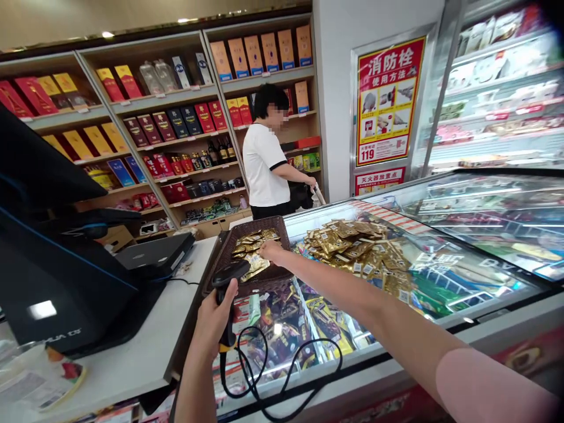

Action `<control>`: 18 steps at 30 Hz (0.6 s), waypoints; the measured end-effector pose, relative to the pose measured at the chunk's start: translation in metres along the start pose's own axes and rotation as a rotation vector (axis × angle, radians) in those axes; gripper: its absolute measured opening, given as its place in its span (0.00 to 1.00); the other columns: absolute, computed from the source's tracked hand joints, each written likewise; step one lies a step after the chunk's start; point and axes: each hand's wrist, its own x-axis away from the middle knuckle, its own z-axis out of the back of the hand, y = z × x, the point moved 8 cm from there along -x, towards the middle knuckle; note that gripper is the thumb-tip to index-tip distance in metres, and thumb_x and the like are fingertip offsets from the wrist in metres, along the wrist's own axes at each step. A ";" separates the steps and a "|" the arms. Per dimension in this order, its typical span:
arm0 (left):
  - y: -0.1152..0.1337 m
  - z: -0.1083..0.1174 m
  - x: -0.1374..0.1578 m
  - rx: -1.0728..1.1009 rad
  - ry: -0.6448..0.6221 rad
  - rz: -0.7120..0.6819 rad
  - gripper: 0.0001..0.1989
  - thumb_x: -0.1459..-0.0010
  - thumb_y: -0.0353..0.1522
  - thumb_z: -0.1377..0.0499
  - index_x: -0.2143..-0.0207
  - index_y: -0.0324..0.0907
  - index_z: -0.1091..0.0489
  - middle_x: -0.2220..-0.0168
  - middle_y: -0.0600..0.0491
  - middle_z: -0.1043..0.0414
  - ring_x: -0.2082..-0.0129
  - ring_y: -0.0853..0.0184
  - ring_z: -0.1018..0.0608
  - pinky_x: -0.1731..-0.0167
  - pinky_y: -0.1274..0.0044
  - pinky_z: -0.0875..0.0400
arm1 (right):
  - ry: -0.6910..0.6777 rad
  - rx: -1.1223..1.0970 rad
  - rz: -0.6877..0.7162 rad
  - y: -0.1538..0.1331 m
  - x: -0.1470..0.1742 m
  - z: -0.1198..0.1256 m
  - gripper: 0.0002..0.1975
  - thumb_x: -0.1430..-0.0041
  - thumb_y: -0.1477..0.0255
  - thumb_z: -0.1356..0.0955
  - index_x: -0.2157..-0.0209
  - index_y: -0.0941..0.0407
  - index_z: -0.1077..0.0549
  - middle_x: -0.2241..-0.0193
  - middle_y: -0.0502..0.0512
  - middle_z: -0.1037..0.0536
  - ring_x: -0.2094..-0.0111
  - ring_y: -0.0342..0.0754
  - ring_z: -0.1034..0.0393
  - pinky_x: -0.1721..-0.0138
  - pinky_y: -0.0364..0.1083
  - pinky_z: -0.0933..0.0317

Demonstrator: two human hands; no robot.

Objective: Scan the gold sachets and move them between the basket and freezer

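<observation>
My left hand is wrapped round the handle of a black barcode scanner, held upright in front of the basket. Black cable loops down from the scanner over the freezer's glass. Stretched forward, my right hand is over a brown woven basket with its fingers closed at the edge of a shiny gold packet. More small gold packets lie in the basket behind it. To the right of the basket, a heap of similar gold packets is spread on the freezer glass.
A chest freezer with packaged goods under glass runs across the front and right. At left, a black checkout terminal stands on a white counter. Beyond the freezer is a person in a white shirt, before shelves of boxes.
</observation>
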 end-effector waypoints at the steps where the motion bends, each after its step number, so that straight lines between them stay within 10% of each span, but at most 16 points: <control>1: 0.006 -0.007 0.001 0.005 -0.009 -0.008 0.33 0.56 0.61 0.41 0.69 0.39 0.29 0.83 0.54 0.31 0.83 0.65 0.28 0.85 0.77 0.36 | 0.017 0.002 -0.023 0.003 0.004 0.015 0.03 0.56 0.74 0.28 0.79 0.56 0.27 0.85 0.51 0.28 0.83 0.47 0.32 0.80 0.43 0.39; 11: 0.050 -0.090 0.010 -0.030 -0.232 -0.097 0.30 0.50 0.59 0.43 0.67 0.41 0.31 0.84 0.55 0.31 0.83 0.67 0.29 0.80 0.78 0.37 | 0.398 -0.211 -0.020 0.024 0.051 0.194 0.10 0.47 0.66 0.30 0.65 0.56 0.24 0.70 0.53 0.24 0.69 0.47 0.30 0.70 0.42 0.40; 18: 0.077 -0.149 0.031 -0.172 -0.419 -0.215 0.28 0.48 0.59 0.44 0.70 0.42 0.31 0.84 0.54 0.30 0.83 0.65 0.28 0.80 0.77 0.36 | 0.245 -0.117 0.046 0.035 0.079 0.242 0.08 0.48 0.67 0.30 0.69 0.57 0.23 0.77 0.48 0.29 0.75 0.43 0.37 0.72 0.41 0.46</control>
